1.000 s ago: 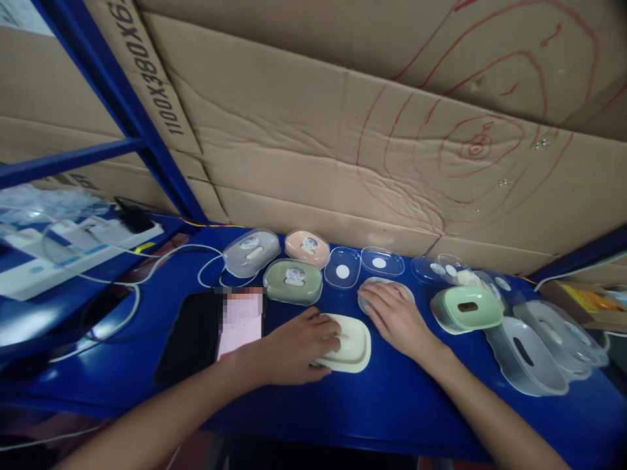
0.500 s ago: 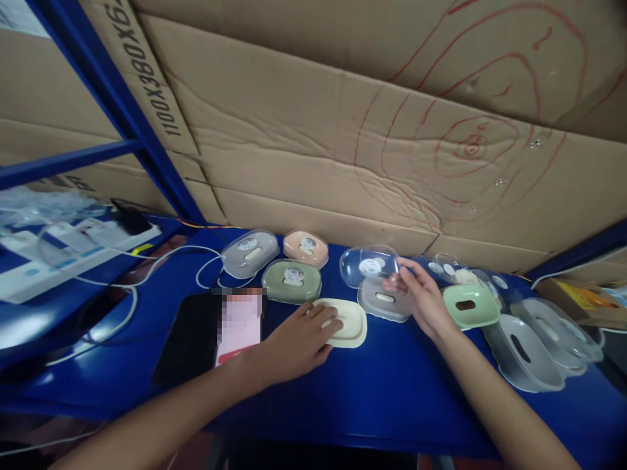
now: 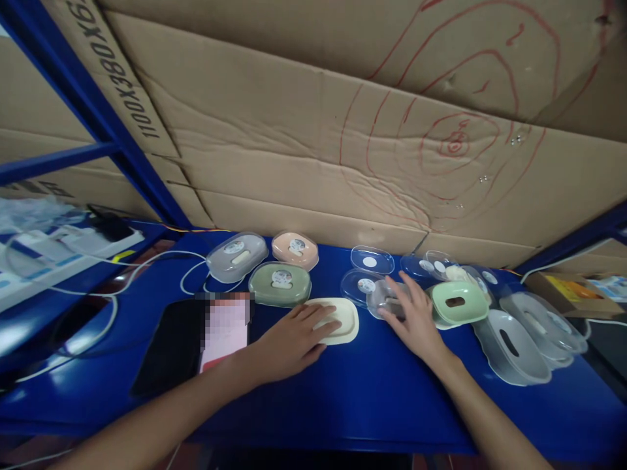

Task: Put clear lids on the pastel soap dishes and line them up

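Note:
My left hand (image 3: 298,336) lies over the left part of a cream soap dish piece (image 3: 349,320) on the table, fingers stretched across it and the thumb near its front edge. My right hand (image 3: 414,316) has its fingers spread at the right side of a grey soap dish (image 3: 379,301), which they partly hide; whether they touch it I cannot tell. Behind that dish rest a clear lid with a round sticker (image 3: 353,287) and another clear lid (image 3: 373,258). Close to the right of my right hand is a light green slotted dish (image 3: 467,301).
Lidded dishes in grey (image 3: 234,258), peach (image 3: 295,250) and green (image 3: 280,285) stand at the back left. A phone (image 3: 228,329) lies on a black object (image 3: 169,346). Grey slotted trays (image 3: 514,346) sit at right. A cardboard wall (image 3: 274,143) rises behind; white cables (image 3: 161,254) run at left.
My right hand has let go of a clear lid and moved down to the grey dish, fingers spreading. My left hand has stayed on the cream piece, its fingers flatter. The view has shifted slightly.

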`<act>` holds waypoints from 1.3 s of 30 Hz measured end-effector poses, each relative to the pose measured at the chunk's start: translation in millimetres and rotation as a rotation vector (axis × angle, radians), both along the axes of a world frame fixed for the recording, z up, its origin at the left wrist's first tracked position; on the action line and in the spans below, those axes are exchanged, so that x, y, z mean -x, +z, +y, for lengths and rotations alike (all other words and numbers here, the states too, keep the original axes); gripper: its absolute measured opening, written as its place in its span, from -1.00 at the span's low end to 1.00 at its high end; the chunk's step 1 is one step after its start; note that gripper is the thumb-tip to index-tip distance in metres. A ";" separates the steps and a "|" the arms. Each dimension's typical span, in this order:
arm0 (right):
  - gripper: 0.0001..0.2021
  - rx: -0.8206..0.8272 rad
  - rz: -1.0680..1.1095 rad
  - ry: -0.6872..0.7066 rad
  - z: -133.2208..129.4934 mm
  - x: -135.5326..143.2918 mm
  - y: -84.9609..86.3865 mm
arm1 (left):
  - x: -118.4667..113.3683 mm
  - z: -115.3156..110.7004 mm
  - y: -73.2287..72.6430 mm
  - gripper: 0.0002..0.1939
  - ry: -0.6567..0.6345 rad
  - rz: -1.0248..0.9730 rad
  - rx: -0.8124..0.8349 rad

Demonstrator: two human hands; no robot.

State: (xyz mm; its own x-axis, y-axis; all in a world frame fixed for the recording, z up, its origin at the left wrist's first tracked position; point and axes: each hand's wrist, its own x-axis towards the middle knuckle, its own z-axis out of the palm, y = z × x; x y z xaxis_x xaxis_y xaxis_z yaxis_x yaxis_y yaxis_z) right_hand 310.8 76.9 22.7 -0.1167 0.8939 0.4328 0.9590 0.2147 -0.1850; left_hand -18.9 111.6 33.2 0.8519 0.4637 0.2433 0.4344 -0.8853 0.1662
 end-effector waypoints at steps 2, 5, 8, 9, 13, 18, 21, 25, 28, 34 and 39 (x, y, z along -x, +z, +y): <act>-0.38 0.062 -0.083 0.081 0.2 -0.2 -3.9 | -0.6 -0.2 -3.3 -0.56 0.027 -0.005 -0.010; -0.42 0.082 -0.052 0.082 0.9 0.7 -9.5 | -2.2 -1.6 -6.7 -0.67 0.080 -0.001 -0.026; -0.49 0.055 0.084 0.072 2.1 2.5 -12.0 | -3.3 -2.7 -7.9 -0.78 0.109 0.018 -0.029; -0.52 0.038 0.141 0.078 2.4 3.3 -12.0 | -3.4 -2.8 -7.9 -0.79 0.113 0.024 -0.026; -0.68 -0.075 0.406 0.105 0.3 9.3 -8.4 | -3.3 -2.3 -7.0 -0.75 0.109 0.050 -0.012; -0.76 -0.028 0.570 0.140 -10.9 22.2 -5.5 | -4.4 -0.8 -8.3 -0.70 0.150 0.021 -0.006; -0.76 -0.050 0.540 0.127 -16.2 23.4 -5.3 | -4.1 1.5 -11.0 -0.78 0.194 -0.050 0.023; -0.77 -0.091 0.481 0.095 -18.4 17.9 -2.6 | -2.6 4.8 -15.3 -0.75 0.199 -0.099 -0.023; -0.77 -0.091 0.429 0.166 -20.4 17.9 0.1 | -2.9 4.8 -17.4 -0.64 0.176 -0.097 -0.119; -0.79 0.005 0.761 0.193 -32.3 44.0 -5.3 | -4.1 -2.9 -5.6 -0.74 0.017 -0.224 -0.100; -0.75 0.101 1.116 0.149 -35.6 44.2 -6.1 | -3.1 -9.9 10.6 -0.76 -0.112 -0.210 -0.103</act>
